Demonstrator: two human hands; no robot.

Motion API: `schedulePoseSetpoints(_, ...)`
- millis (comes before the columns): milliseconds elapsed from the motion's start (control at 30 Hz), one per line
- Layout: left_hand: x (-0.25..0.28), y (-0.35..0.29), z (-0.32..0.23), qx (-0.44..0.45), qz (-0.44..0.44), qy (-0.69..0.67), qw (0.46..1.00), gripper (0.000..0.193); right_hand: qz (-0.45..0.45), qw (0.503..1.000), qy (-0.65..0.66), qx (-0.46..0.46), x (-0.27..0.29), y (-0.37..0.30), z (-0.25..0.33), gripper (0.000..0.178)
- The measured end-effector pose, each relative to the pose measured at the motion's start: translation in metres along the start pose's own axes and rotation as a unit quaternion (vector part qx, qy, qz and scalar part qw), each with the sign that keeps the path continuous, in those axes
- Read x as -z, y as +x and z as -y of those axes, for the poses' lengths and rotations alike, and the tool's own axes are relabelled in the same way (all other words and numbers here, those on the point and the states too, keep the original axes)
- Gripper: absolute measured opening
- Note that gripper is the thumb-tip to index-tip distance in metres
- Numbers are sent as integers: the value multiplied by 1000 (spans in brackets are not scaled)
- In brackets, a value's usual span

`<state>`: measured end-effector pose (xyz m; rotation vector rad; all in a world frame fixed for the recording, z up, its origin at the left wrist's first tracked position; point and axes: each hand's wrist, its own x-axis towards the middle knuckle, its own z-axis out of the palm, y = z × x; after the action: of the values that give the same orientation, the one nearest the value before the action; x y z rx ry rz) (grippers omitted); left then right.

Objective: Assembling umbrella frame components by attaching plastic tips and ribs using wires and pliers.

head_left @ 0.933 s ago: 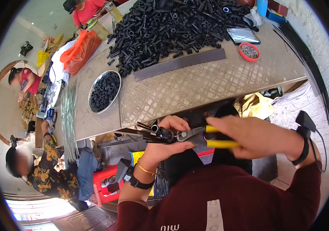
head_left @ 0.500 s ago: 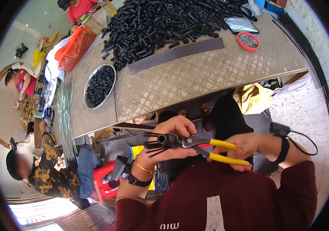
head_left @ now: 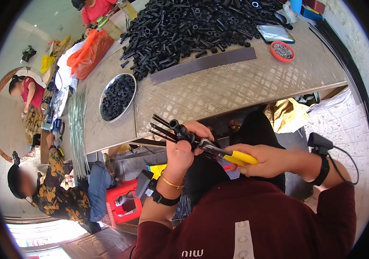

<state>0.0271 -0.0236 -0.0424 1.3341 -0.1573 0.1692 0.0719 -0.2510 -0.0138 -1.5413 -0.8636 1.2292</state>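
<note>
My left hand [head_left: 182, 151] is closed around a black plastic tube-shaped hub [head_left: 181, 130] with several thin black rods [head_left: 162, 126] fanning out to its left. Yellow-handled pliers [head_left: 241, 158] are gripped in my right hand [head_left: 266, 160], their handles squeezed close together. The jaws of the pliers reach the hub's right side, beside my left fingertips. Whether they pinch anything there is too small to tell. Both hands are above my lap, in front of the table edge.
On the table [head_left: 219, 86] lie a heap of black plastic parts [head_left: 188, 30], a flat grey strip [head_left: 204, 65], a metal bowl of black rings [head_left: 117, 97], a red dish of small metal bits [head_left: 282, 51] and bundled wires [head_left: 78, 134]. A person [head_left: 59, 190] sits at left.
The hub has tilted, its rods now pointing up and left. The pliers' handles have come together as my right hand wrapped round them.
</note>
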Motion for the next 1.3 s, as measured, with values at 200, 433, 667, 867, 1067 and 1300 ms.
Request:
schedulePoseSetpoints(200,5,1,2,-9,5,-6,1000,69,-44,994,89,56,-25,20,-36,52)
schedulePoseSetpoints(433,11,5,12,-89,60,-46,993,50,83,943,321,-22,-20,10,-31,35)
schedulePoseSetpoints(667,8,0,9,7,89,-49,995,31,245,769,591,13,-26,11,-59,22)
schedulePoseSetpoints(867,9,-1,8,16,108,-59,992,50,150,874,456,-76,-1,-1,-25,25)
schedulePoseSetpoints(1067,7,1,-4,41,128,-9,991,64,151,873,452,-101,7,-7,-21,27)
schedulePoseSetpoints(1300,5,4,-10,62,128,13,990,69,121,890,423,-121,11,-9,-11,31)
